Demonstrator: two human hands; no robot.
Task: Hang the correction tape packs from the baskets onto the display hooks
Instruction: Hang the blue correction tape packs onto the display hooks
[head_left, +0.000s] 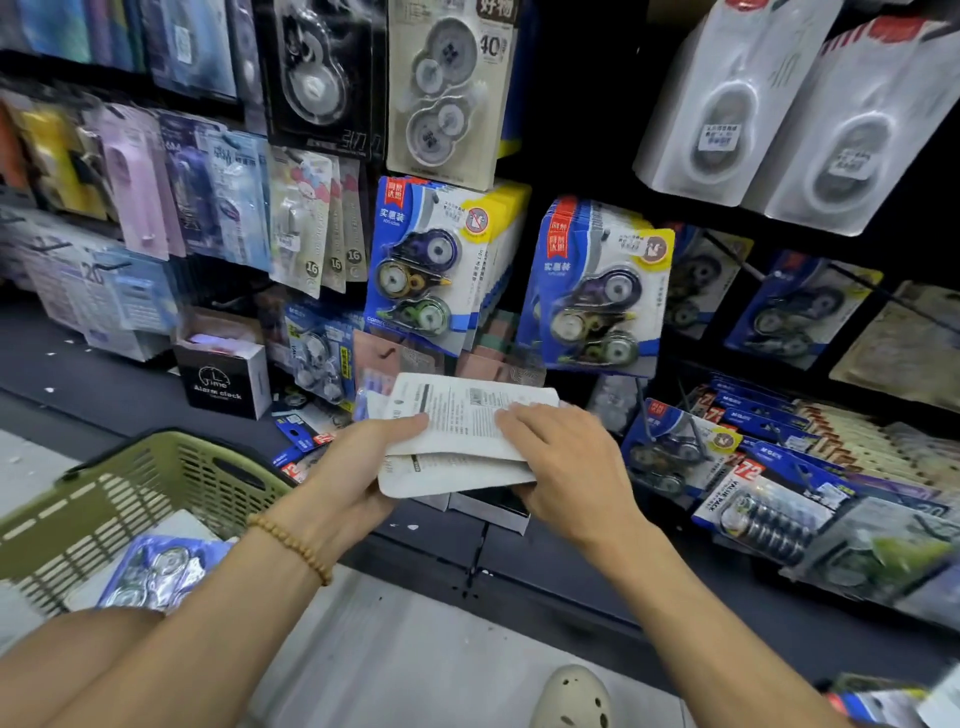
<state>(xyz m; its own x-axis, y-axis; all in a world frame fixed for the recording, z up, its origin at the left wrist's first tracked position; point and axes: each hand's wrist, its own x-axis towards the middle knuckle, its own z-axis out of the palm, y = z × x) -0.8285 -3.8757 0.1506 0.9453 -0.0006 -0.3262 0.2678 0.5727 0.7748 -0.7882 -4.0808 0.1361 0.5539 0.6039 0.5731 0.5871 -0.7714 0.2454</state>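
I hold a small stack of correction tape packs with their white printed backs up, in front of the display. My left hand grips the stack's left edge, thumb on top. My right hand holds the right side, fingers laid over the top card. Two full hooks of blue three-piece packs hang just above, one at the middle and one to its right. A green basket at lower left holds another blue pack.
Black pegboard shelving fills the view with many hung packs. A black alarm clock box stands on the low ledge at left. Rows of blue packs fill the lower right. My shoe is on the pale floor.
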